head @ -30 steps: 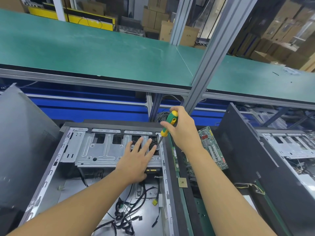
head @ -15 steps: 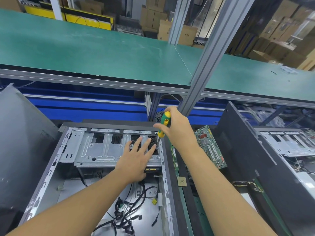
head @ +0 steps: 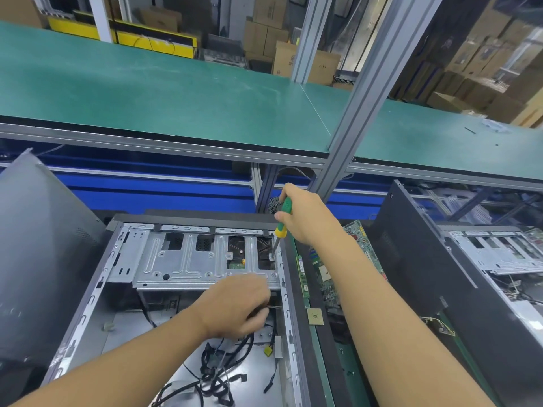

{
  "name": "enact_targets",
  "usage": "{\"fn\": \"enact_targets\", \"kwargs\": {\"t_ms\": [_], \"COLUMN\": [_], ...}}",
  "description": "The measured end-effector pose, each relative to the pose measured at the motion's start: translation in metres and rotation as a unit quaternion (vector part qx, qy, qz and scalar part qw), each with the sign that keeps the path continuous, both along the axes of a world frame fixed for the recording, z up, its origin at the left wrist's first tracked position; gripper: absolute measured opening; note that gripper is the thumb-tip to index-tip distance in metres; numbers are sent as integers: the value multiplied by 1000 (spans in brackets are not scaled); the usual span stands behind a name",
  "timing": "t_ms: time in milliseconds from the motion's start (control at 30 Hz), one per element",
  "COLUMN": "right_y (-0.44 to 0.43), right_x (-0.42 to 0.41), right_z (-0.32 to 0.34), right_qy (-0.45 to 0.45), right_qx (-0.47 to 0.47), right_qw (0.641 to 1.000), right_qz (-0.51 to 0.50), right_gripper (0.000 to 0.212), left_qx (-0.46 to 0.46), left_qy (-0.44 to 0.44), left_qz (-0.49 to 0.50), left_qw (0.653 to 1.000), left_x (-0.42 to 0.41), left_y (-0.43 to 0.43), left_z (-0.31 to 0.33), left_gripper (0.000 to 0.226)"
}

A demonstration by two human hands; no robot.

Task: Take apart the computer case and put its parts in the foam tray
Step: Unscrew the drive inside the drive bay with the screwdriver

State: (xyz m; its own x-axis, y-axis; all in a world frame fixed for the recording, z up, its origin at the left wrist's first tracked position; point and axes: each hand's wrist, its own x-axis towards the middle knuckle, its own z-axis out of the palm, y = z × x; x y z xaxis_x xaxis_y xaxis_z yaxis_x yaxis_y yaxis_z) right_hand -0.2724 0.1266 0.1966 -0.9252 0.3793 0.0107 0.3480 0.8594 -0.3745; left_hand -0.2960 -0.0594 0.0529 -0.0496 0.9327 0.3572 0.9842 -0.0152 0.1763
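Observation:
The open computer case (head: 294,312) lies in front of me, with a silver drive cage (head: 188,259) across its far end. My right hand (head: 311,215) grips a green and yellow screwdriver (head: 283,215). The tool's tip sits in the cage's rightmost opening. My left hand (head: 235,306) is blurred, just below the cage's near edge. Its fingers curl round a black cable (head: 271,308) under the cage. Loose black cables (head: 217,377) lie on the case floor. No foam tray is in view.
A grey side panel (head: 38,245) leans at the left. Circuit boards (head: 323,274) and a chip (head: 315,316) lie right of the case. A black panel (head: 426,259) and a second open case (head: 499,254) stand further right. A green shelf (head: 176,92) and aluminium post (head: 352,127) rise behind.
My left hand slid off the top of the drive cage towards me, and its fingers curled under the cage's near edge. The right hand still holds the screwdriver in the same opening.

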Motion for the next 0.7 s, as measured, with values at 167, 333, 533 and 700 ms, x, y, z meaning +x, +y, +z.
{"fn": "enact_targets", "kwargs": {"t_ms": [167,333,533,700], "right_y": [-4,-5,-11,-10], "right_x": [-7,-10,-14,-17], "right_z": [5,6,7,8], "right_qy": [-14,-9,-24,-36], "right_qx": [50,106,64,67], "right_qw": [998,993,996,994], "right_qz": [-36,-52,-49,-81], "right_gripper": [28,33,22,20], "left_qx": [-213,-210,84,144], "left_qy": [-180,-689,-912,-921], "left_qz": [42,190,190,187], "left_qw": [959,668,354,309], "left_x": [15,-3,-13,-4], "left_y": [-10,-26,-23,-5], "left_z": [-14,-38,-55,-38], "left_gripper": [59,84,79,46]}}
